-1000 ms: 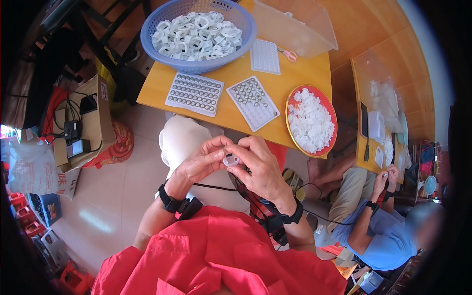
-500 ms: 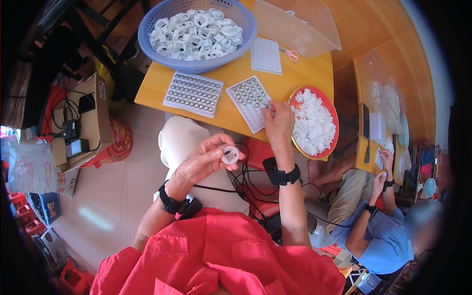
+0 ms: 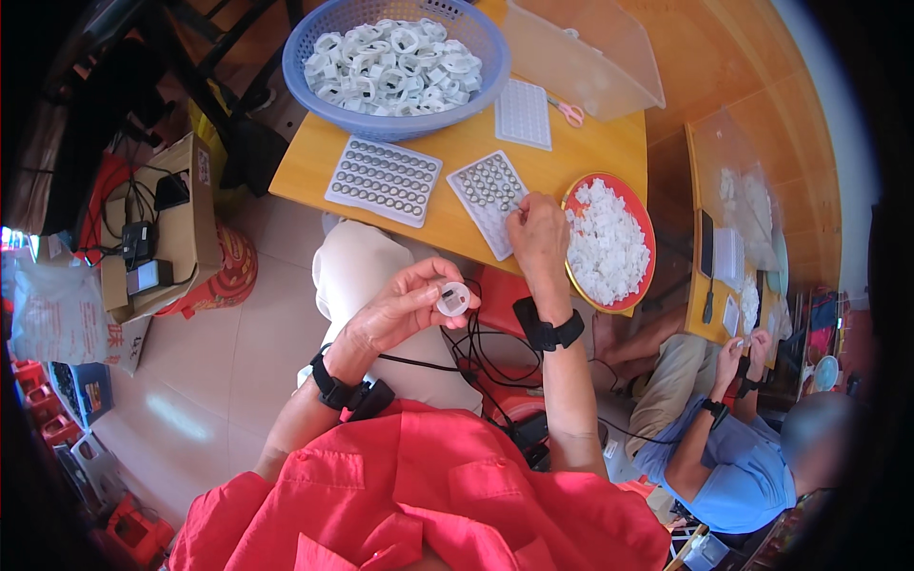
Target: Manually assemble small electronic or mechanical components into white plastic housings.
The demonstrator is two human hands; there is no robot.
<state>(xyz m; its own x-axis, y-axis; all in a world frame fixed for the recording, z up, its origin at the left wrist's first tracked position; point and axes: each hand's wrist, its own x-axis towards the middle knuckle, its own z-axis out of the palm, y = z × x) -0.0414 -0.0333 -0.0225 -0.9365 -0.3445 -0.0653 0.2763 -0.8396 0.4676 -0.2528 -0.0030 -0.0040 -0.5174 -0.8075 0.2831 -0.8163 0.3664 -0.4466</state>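
Note:
My left hand (image 3: 405, 306) pinches a small round white plastic housing (image 3: 462, 306) above my lap. A square recess and a small reddish-brown spot show on its face. My right hand (image 3: 541, 243) is at the right edge of a white tray (image 3: 492, 235), part filled with silver button cells (image 3: 495, 183). Its thumb and fingertips are drawn together; whatever lies between them is hidden. To the left lies a second white tray (image 3: 340, 202), with rows of button cells. On the right, a red round plate (image 3: 645, 214) is heaped with small white pieces (image 3: 609, 249).
A blue basket (image 3: 297, 71) full of white plastic rings stands at the back. Behind the trays are an unfilled white tray (image 3: 524, 114), pink scissors (image 3: 571, 114) and a translucent bin (image 3: 609, 71). Cables (image 3: 476, 357) hang below the table. A co-worker (image 3: 728, 476) sits at right.
The view has shifted slightly, moving the table rightward in the picture. Both my hands keep nearly the same poses. The co-worker's hands have moved lower and their grouping has changed.

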